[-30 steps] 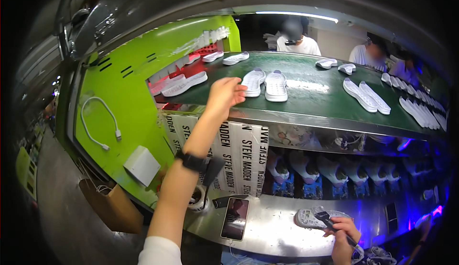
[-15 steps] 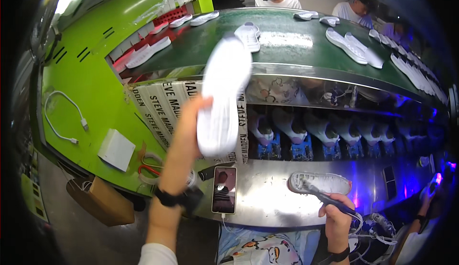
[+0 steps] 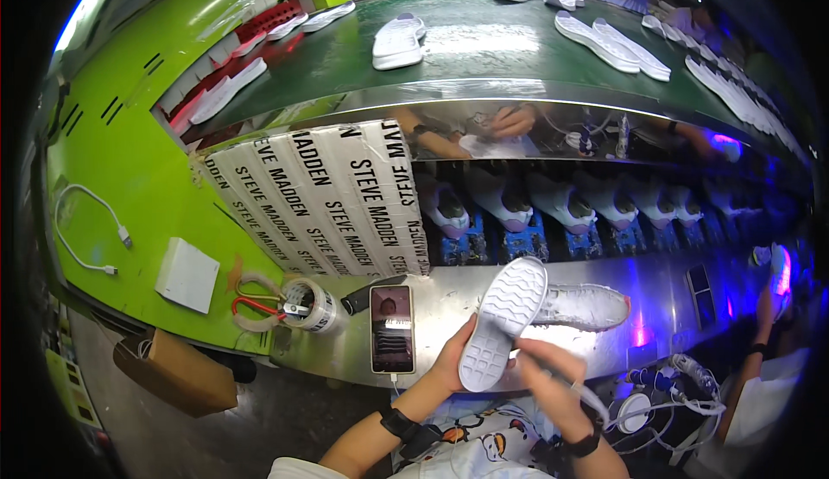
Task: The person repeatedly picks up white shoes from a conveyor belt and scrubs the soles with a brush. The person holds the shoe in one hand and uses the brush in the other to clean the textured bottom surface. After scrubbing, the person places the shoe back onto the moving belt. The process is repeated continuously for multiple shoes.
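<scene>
Steel bench (image 3: 449, 306) across frame's lower middle, bearing phone (image 3: 391, 329), tape roll (image 3: 309, 304) and white shoe (image 3: 580, 304). Green conveyor (image 3: 484, 56) above, strewn with white soles (image 3: 613, 43).

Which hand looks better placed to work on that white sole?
Probably the right hand: it holds a thin tool against the white rubber shoe sole, while the left hand is busy gripping the sole tread-up.

Phone (image 3: 391, 329), tape roll (image 3: 311, 304), white cable (image 3: 86, 233)

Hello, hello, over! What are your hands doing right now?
Left hand holds a white shoe sole, tread side up. Right hand grips a thin tool against its lower edge. Phone lies just left, not in the way.
</scene>
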